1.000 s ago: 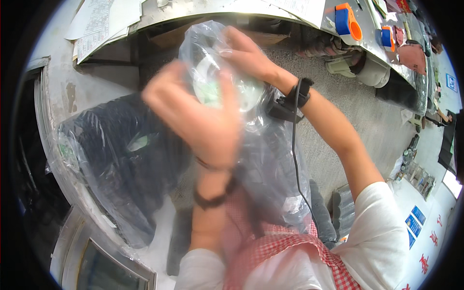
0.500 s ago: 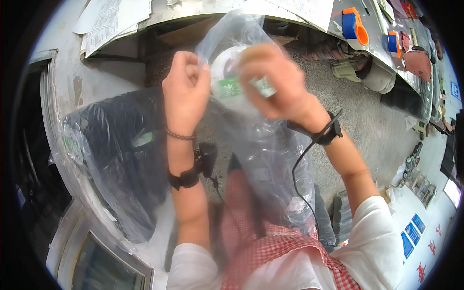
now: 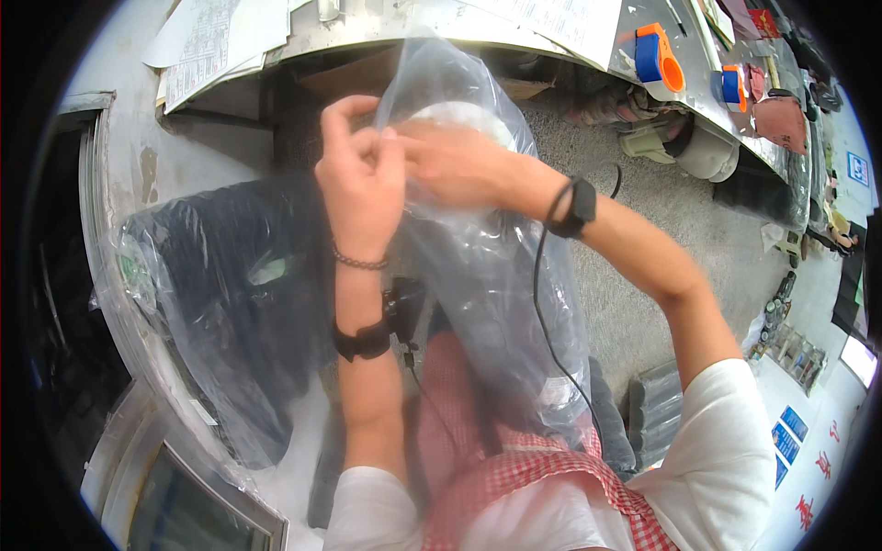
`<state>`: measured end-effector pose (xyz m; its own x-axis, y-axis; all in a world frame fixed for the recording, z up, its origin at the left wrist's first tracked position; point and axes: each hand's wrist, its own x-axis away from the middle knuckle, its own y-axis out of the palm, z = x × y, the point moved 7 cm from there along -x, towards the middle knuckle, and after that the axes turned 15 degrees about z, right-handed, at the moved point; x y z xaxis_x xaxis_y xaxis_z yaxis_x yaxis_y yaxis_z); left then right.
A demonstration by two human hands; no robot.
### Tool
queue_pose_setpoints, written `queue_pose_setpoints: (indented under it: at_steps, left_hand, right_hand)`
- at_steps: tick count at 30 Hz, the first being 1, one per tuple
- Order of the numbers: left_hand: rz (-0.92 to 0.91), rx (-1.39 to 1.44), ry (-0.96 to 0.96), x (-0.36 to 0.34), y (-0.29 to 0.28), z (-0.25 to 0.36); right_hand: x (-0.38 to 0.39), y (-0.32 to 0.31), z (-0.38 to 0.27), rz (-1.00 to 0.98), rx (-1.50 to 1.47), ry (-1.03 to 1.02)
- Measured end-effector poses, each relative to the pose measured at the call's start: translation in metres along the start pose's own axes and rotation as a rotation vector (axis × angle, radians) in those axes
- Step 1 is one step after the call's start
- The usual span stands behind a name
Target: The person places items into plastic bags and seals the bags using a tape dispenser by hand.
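Observation:
My left hand point(image 3: 362, 178) has its fingers curled on the upper left edge of a long clear plastic bag point(image 3: 491, 285), which hangs down over my lap. My right hand point(image 3: 452, 163) reaches across the bag's upper part toward my left hand; it looks veiled by plastic and blurred, its fingertips hidden. A white rounded object point(image 3: 459, 118) shows through the film behind it. To the left, a dark bundle point(image 3: 216, 285) lies wrapped in clear plastic.
Ahead is a curved worktop point(image 3: 542, 23) with papers point(image 3: 211, 37), two orange-and-blue tape dispensers point(image 3: 657, 62) and assorted items at the right. A cardboard box point(image 3: 344, 78) is beneath it. A window frame point(image 3: 179, 491) is at lower left.
My left hand moved up and left from the middle to the bag's left edge. My right hand went from the bag's top down and then leftward, toward my left hand.

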<state>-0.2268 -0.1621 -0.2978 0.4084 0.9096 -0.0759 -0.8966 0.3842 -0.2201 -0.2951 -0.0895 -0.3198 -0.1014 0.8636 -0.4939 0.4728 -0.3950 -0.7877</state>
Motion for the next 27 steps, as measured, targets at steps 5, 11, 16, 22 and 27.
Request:
queue_pose_setpoints:
  at_steps: [5, 11, 16, 22, 27]
  left_hand:
    - [0.071, -0.198, 0.032, -0.008, -0.015, 0.002]
    - [0.109, -0.623, 0.299, -0.065, 0.006, 0.019]
    - [0.055, -0.441, 0.511, -0.066, 0.023, 0.025]
    - [-0.024, -0.232, 0.483, -0.042, 0.029, 0.017]
    - [-0.086, -0.134, 0.488, -0.031, 0.024, 0.018]
  right_hand:
    - [0.008, -0.084, -0.007, 0.440, 0.258, 0.082]
    - [-0.011, -0.058, 0.003, 0.370, 0.109, 0.155]
    - [-0.022, -0.026, 0.024, 0.208, 0.264, 0.272]
    - [-0.026, 0.020, 0.058, -0.304, 0.204, 0.351]
    - [-0.027, 0.033, 0.086, -0.826, 0.009, 0.629]
